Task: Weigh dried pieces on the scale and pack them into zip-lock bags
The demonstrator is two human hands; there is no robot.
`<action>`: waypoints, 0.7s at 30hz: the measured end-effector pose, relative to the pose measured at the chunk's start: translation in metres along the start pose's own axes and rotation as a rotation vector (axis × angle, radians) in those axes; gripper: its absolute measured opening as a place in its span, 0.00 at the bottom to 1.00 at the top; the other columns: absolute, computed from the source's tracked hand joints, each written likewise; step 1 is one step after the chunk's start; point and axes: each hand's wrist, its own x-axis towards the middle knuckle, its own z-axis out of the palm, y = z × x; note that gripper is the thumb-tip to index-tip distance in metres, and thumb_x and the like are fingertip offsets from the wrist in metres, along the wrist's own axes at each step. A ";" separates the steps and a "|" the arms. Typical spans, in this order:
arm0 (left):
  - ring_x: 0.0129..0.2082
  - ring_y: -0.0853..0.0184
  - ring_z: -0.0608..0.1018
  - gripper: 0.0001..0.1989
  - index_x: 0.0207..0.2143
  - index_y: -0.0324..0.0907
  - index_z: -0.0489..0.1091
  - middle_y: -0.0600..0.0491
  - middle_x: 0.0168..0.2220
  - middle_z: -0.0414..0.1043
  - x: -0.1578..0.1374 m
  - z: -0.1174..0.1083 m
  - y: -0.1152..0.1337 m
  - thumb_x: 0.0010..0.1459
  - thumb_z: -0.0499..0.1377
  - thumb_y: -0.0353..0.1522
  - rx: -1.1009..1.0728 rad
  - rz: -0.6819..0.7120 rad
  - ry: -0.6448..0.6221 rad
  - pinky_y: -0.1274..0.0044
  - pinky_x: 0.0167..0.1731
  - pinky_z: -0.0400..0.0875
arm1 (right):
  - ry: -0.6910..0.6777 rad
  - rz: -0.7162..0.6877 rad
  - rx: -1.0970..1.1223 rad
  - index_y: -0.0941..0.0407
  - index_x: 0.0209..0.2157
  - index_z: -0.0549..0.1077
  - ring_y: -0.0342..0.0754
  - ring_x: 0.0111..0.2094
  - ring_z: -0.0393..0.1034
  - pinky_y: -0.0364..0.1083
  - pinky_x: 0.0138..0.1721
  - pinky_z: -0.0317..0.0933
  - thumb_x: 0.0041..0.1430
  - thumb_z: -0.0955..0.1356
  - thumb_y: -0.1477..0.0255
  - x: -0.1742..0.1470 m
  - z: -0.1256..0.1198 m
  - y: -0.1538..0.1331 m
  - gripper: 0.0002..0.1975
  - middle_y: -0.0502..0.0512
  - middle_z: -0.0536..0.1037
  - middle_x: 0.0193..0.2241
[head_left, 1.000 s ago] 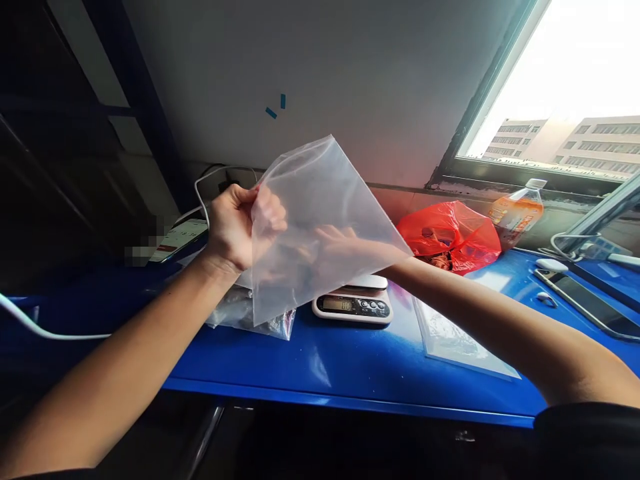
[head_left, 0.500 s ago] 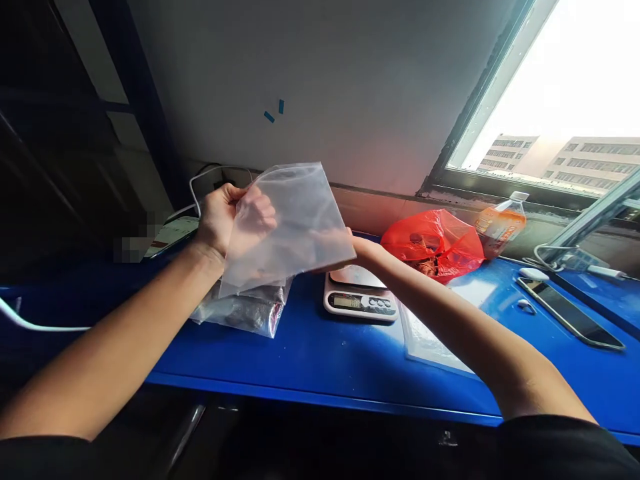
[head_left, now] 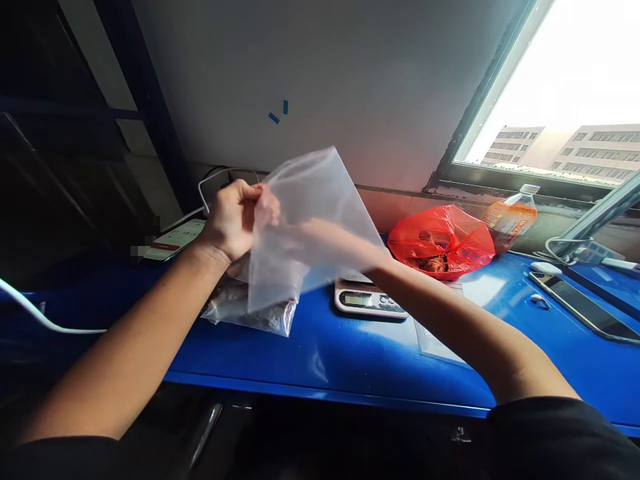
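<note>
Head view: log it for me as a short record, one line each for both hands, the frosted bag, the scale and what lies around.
Left hand: grips the left edge of the frosted bag
Right hand: blurred, seen through the frosted bag; inside or behind it, cannot tell
Frosted bag position: held above the table
Scale: on the table, partly hidden
Around: packet, red bag, bottle, phone

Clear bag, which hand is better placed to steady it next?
Likely the left hand: it grips the clear bag by its edge, while the right hand shows only blurrily through it.
</note>
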 end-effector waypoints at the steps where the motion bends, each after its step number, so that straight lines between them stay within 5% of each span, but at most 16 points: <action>1: 0.20 0.72 0.63 0.16 0.16 0.40 0.59 0.54 0.17 0.57 0.000 0.001 -0.002 0.55 0.44 0.28 0.061 0.013 -0.030 0.79 0.22 0.61 | 0.039 0.000 0.042 0.61 0.36 0.75 0.46 0.36 0.69 0.47 0.42 0.64 0.57 0.65 0.77 -0.010 -0.005 0.001 0.07 0.56 0.78 0.35; 8: 0.22 0.71 0.63 0.13 0.16 0.39 0.69 0.56 0.18 0.65 -0.020 0.029 -0.016 0.52 0.53 0.27 0.515 0.081 -0.269 0.77 0.25 0.57 | 0.489 0.318 0.608 0.54 0.46 0.71 0.44 0.36 0.73 0.44 0.34 0.66 0.64 0.60 0.64 -0.102 -0.025 0.013 0.15 0.55 0.78 0.40; 11: 0.19 0.72 0.61 0.11 0.17 0.39 0.69 0.58 0.16 0.62 -0.033 0.054 -0.023 0.51 0.56 0.27 0.723 0.131 -0.346 0.77 0.22 0.52 | 0.415 0.321 0.520 0.56 0.44 0.71 0.45 0.34 0.72 0.44 0.34 0.64 0.62 0.63 0.63 -0.120 -0.021 0.000 0.14 0.54 0.78 0.34; 15: 0.21 0.72 0.64 0.12 0.20 0.39 0.67 0.57 0.19 0.65 -0.047 0.074 -0.033 0.55 0.52 0.28 1.016 0.349 -0.476 0.77 0.24 0.55 | 0.242 0.217 0.200 0.57 0.39 0.71 0.42 0.30 0.69 0.43 0.32 0.61 0.53 0.66 0.76 -0.124 -0.013 -0.017 0.10 0.52 0.76 0.30; 21: 0.25 0.70 0.70 0.12 0.24 0.40 0.69 0.54 0.25 0.70 -0.052 0.074 -0.047 0.59 0.51 0.30 1.076 0.390 -0.535 0.77 0.28 0.61 | 0.347 0.205 0.169 0.56 0.45 0.63 0.44 0.32 0.67 0.44 0.35 0.60 0.50 0.64 0.80 -0.120 0.009 -0.022 0.19 0.50 0.74 0.30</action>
